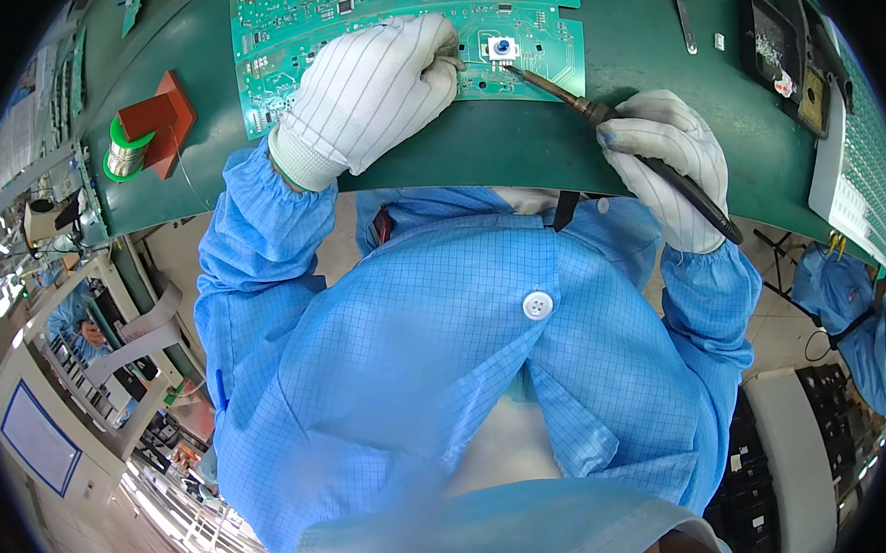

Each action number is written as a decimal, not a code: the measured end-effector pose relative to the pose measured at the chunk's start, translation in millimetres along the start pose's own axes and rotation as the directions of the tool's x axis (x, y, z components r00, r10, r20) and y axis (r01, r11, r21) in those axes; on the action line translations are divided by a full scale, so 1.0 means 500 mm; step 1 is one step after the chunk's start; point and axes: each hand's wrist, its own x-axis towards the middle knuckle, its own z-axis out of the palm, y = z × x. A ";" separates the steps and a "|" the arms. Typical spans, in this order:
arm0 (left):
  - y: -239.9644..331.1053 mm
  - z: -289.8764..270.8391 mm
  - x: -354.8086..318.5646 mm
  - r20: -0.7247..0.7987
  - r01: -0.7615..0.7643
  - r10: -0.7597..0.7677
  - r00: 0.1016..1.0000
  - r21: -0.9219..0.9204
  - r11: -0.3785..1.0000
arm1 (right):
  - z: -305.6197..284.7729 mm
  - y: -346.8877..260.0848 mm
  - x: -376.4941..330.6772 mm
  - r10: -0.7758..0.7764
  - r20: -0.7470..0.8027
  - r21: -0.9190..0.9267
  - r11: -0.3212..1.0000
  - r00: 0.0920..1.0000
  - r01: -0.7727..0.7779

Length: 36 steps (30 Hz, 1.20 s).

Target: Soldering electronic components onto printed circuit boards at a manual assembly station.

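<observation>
A green circuit board (pixel 565 53) lies on the green work surface, with a small white component with a blue knob (pixel 502 47) standing on its right part. In a white striped glove, my left hand (pixel 378 88) rests over the board with its fingers pinched together, just left of that component. Whatever is between those fingertips is too small to make out. My right hand (pixel 669 163), gloved too, grips a soldering iron (pixel 584 106) like a pen. The iron's tip points left and sits at the component's lower edge; its dark cord trails under my palm.
To the left, a solder wire spool (pixel 127 150) hangs on a red-brown stand (pixel 166 122). Tweezers (pixel 685 21) lie at the far right, near a black tray (pixel 773 43) with an iron holder and a yellowish sponge (pixel 814 104). A pale perforated panel (pixel 859 168) borders the right edge.
</observation>
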 end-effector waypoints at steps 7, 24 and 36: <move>0.003 0.000 -0.005 -0.028 0.005 -0.005 1.000 -0.003 1.000 | 0.006 0.003 0.003 -0.047 -0.017 -0.018 0.999 0.999 0.047; 0.004 0.001 -0.012 -0.001 0.028 -0.028 1.000 0.005 1.000 | 0.009 -0.006 0.007 -0.065 0.033 -0.095 0.993 0.997 0.068; 0.000 0.004 -0.013 -0.001 0.021 -0.021 1.000 0.025 0.999 | 0.011 -0.008 0.010 -0.108 0.027 -0.104 0.988 0.994 0.110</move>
